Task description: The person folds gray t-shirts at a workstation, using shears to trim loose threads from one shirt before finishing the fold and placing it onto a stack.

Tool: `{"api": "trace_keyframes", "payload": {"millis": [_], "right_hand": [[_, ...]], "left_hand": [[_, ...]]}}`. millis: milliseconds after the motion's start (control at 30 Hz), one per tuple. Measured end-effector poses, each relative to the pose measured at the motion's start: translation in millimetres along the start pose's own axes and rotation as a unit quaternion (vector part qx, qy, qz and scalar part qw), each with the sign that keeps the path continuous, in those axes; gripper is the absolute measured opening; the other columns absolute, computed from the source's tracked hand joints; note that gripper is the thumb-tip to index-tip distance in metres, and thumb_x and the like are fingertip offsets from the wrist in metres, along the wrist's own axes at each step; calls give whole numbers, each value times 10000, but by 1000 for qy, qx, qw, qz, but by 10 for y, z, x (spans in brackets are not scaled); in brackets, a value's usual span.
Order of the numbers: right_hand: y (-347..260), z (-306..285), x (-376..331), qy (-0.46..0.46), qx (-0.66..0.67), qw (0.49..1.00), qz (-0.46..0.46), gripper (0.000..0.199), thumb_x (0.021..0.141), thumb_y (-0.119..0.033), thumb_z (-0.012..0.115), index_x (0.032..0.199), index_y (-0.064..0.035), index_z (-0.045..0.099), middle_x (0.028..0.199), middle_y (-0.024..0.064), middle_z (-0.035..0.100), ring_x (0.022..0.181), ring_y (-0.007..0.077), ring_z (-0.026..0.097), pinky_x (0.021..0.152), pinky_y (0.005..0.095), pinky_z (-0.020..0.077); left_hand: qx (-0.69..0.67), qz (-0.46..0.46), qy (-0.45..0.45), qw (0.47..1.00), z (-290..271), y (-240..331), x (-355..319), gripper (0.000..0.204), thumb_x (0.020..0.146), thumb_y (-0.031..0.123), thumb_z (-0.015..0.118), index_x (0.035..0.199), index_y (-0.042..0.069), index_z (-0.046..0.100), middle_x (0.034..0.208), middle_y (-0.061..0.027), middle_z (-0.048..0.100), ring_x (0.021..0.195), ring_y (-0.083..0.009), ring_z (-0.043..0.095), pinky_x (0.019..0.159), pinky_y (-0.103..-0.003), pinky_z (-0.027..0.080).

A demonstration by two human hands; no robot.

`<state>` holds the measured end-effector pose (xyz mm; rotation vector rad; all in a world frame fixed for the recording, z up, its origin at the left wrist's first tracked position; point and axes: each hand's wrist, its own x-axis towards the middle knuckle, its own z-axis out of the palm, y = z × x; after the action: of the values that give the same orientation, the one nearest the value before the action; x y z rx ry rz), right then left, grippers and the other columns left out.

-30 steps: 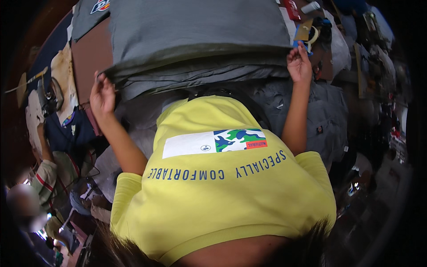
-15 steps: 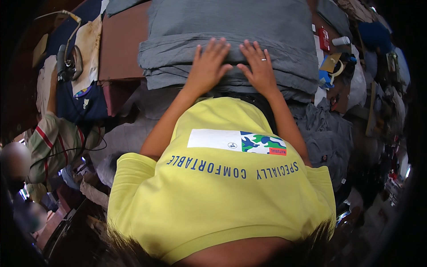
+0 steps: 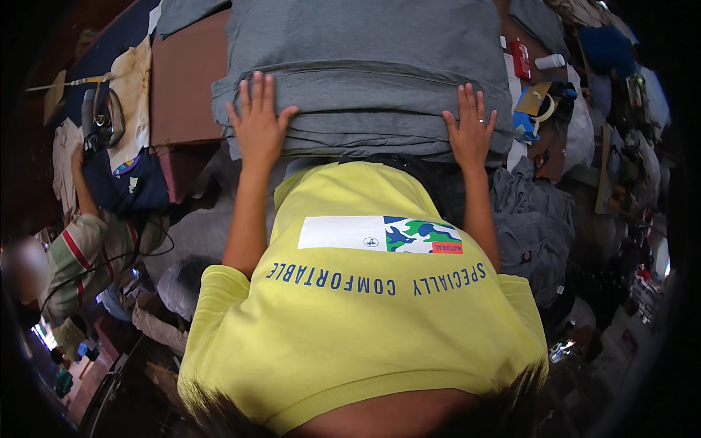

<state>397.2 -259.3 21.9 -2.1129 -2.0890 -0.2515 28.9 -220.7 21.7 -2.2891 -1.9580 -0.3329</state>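
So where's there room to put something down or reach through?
Bare patch: the brown tabletop between the stained cloth and the grey fabric stack. A hand could likely pass over the stack between the left hand and right hand. Right of the stack is crowded: red box, white cylinder, tan card.

at twelve o'clock, the plain grey folded-fabric stack shows solid colour; at six, the yellow short-sleeved fabric shirt bears white, blue and green camouflage; near nine, a co-worker's beige fabric sleeve has red and green stripes.
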Motion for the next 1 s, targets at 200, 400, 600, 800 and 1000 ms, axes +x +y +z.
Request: {"api": "trace_keyframes", "payload": {"millis": [200,400,600,800,1000], "right_hand": [[92,19,22,7,-1,999,31,590,881,-516,376,1367,-186,316,1432,-10,281,1323,236,241,1045,545,126],[454,97,49,19,56,986,156,617,886,-537,361,1376,-170,293,1441,43,257,1331,261,220,1043,540,127],[676,211,61,23,155,971,182,678,864,-553,404,1374,-122,289,1426,91,278,1323,268,236,1034,535,146],[725,242,56,39,188,967,165,692,854,-556,426,1370,-115,293,1421,113,276,1318,279,242,1026,512,175],[628,42,186,47,109,982,149,648,807,-421,571,1334,-120,342,1357,109,359,1266,308,303,1005,495,225]], "left_hand": [[-180,-156,-61,969,79,-531,89,647,876,497,433,1348,66,331,1407,-123,306,1310,-309,254,1042,-498,188],[-408,-180,-14,895,251,-717,69,699,838,407,563,1326,-32,323,1334,-232,372,1253,-330,345,1033,-345,256],[-454,-177,121,865,391,-661,44,804,754,279,697,1342,-45,254,1323,-244,363,1238,-303,358,1022,-353,270],[-479,-168,140,850,365,-669,49,829,690,251,755,1333,5,292,1292,-209,382,1208,-299,369,1016,-376,276],[-241,3,124,963,-90,-739,418,505,716,245,707,1169,129,519,1155,-86,495,1060,-277,461,913,-404,350]]}}
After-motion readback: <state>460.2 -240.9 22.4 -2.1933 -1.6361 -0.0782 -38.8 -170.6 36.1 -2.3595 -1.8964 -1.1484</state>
